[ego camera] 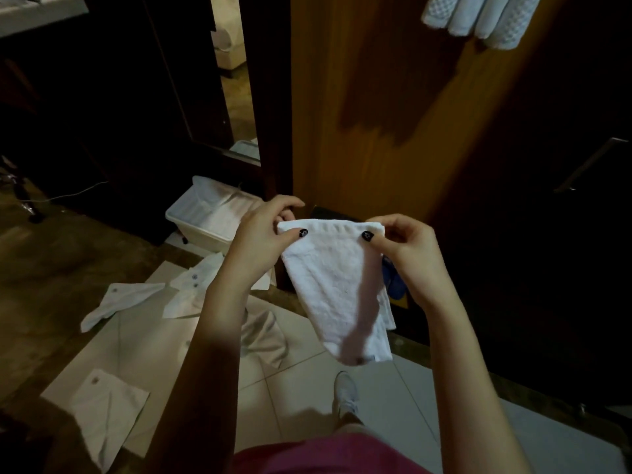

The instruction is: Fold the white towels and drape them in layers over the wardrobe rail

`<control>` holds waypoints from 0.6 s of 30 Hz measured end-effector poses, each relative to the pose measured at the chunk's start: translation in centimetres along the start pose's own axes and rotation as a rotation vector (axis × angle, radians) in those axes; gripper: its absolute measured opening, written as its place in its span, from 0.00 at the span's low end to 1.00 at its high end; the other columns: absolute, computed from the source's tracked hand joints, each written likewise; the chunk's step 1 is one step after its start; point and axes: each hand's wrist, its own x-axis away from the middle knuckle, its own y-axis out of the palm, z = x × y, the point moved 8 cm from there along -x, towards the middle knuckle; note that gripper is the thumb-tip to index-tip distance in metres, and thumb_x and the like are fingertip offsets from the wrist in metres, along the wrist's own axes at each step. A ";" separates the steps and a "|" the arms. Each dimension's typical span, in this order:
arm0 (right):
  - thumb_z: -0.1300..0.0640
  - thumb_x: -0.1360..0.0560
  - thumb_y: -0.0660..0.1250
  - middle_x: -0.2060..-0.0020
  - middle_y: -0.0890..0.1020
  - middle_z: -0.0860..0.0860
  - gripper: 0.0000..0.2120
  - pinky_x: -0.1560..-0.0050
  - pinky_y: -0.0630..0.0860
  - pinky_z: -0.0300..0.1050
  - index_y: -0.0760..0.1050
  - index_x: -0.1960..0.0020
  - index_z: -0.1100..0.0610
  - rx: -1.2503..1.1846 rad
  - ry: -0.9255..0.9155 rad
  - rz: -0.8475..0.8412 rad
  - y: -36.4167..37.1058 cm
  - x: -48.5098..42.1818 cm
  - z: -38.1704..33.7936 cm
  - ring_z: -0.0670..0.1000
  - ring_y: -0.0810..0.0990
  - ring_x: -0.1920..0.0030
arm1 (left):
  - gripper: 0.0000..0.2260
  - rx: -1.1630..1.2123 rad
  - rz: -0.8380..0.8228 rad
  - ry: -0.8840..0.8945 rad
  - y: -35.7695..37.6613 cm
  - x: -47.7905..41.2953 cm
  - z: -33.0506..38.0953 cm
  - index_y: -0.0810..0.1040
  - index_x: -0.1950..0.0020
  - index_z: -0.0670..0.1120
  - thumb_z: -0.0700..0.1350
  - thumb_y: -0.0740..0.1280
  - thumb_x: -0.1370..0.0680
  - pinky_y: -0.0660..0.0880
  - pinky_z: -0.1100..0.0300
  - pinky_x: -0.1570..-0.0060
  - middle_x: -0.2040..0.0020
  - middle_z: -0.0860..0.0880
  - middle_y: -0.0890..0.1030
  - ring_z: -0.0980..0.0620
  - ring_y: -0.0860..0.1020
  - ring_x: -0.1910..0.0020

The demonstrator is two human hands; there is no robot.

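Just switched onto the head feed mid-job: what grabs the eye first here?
The white towel held up at centre frame, hanging folded in front of the wooden panel, its top corners pinched by the left hand and the right hand. Next, the waffle-textured towels hanging at top right, and the white cloths strewn on the floor at lower left near a white plastic bin.

A dim bedroom, perhaps a hotel's — wooden wardrobe (pixel 359 97), tall mirror (pixel 236 80), tiled floor (pixel 290 381).
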 end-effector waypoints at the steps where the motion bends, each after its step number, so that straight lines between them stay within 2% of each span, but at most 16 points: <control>1: 0.64 0.25 0.71 0.56 0.85 0.52 0.03 0.55 0.80 0.42 0.82 0.52 0.58 0.012 -0.012 -0.023 0.1 -0.2 -0.2 0.49 0.84 0.54 | 0.16 -0.055 -0.042 0.000 0.3 -0.3 0.3 0.78 0.41 0.55 0.41 0.70 0.26 0.69 0.67 0.57 0.55 0.60 0.75 0.59 0.73 0.54; 3: 0.63 0.25 0.70 0.55 0.85 0.51 0.04 0.52 0.81 0.45 0.83 0.51 0.58 0.042 -0.033 -0.055 0.4 -0.6 -0.5 0.50 0.84 0.52 | 0.18 -0.140 -0.159 0.029 1.2 -0.9 0.9 0.78 0.37 0.55 0.42 0.71 0.26 0.68 0.67 0.53 0.50 0.61 0.76 0.57 0.74 0.49; 6: 0.63 0.24 0.69 0.55 0.86 0.51 0.05 0.48 0.80 0.50 0.82 0.51 0.57 0.052 -0.038 -0.053 0.4 -1.4 -0.5 0.51 0.84 0.51 | 0.15 -0.202 -0.257 0.037 2.5 -1.3 1.1 0.81 0.39 0.53 0.44 0.71 0.26 0.71 0.64 0.48 0.45 0.59 0.79 0.58 0.75 0.46; 8: 0.64 0.24 0.69 0.56 0.85 0.50 0.05 0.49 0.79 0.49 0.82 0.52 0.56 0.078 -0.061 -0.043 0.3 -1.9 -0.6 0.50 0.84 0.51 | 0.13 -0.246 -0.245 0.016 2.7 -1.5 1.1 0.82 0.42 0.55 0.45 0.69 0.25 0.74 0.59 0.51 0.48 0.60 0.81 0.59 0.77 0.50; 10: 0.64 0.24 0.69 0.57 0.85 0.48 0.06 0.51 0.79 0.44 0.81 0.53 0.55 0.103 -0.094 -0.040 0.2 -2.3 -0.8 0.46 0.83 0.52 | 0.12 -0.188 -0.251 -0.009 3.2 -1.8 1.4 0.83 0.45 0.56 0.44 0.68 0.25 0.75 0.62 0.60 0.54 0.59 0.83 0.59 0.79 0.59; 12: 0.65 0.24 0.69 0.58 0.84 0.47 0.07 0.53 0.77 0.42 0.81 0.53 0.54 0.111 -0.105 -0.056 0.2 -2.7 -0.9 0.45 0.82 0.54 | 0.11 -0.096 -0.271 -0.018 4.1 -2.2 1.8 0.84 0.48 0.53 0.41 0.66 0.25 0.75 0.65 0.64 0.58 0.57 0.82 0.58 0.80 0.64; 14: 0.65 0.25 0.70 0.58 0.85 0.48 0.08 0.53 0.78 0.45 0.81 0.53 0.53 0.112 -0.100 -0.067 0.0 -3.0 -0.8 0.47 0.83 0.53 | 0.09 -0.087 -0.260 0.013 4.6 -2.7 2.1 0.84 0.52 0.49 0.39 0.65 0.24 0.75 0.61 0.61 0.59 0.53 0.81 0.57 0.79 0.62; 16: 0.64 0.25 0.71 0.58 0.85 0.51 0.10 0.51 0.79 0.48 0.81 0.53 0.48 0.112 -0.075 -0.038 -0.3 -3.5 -0.6 0.50 0.83 0.53 | 0.09 -0.089 -0.249 0.032 4.9 -3.2 1.9 0.84 0.53 0.49 0.39 0.65 0.24 0.74 0.55 0.57 0.58 0.52 0.79 0.56 0.78 0.59; 18: 0.61 0.26 0.73 0.59 0.85 0.56 0.10 0.50 0.80 0.48 0.80 0.53 0.46 0.102 -0.039 0.020 -0.9 -3.9 -0.1 0.52 0.84 0.53 | 0.08 -0.069 -0.279 0.035 5.2 -3.7 1.6 0.83 0.52 0.50 0.40 0.66 0.23 0.74 0.57 0.56 0.57 0.52 0.79 0.57 0.77 0.57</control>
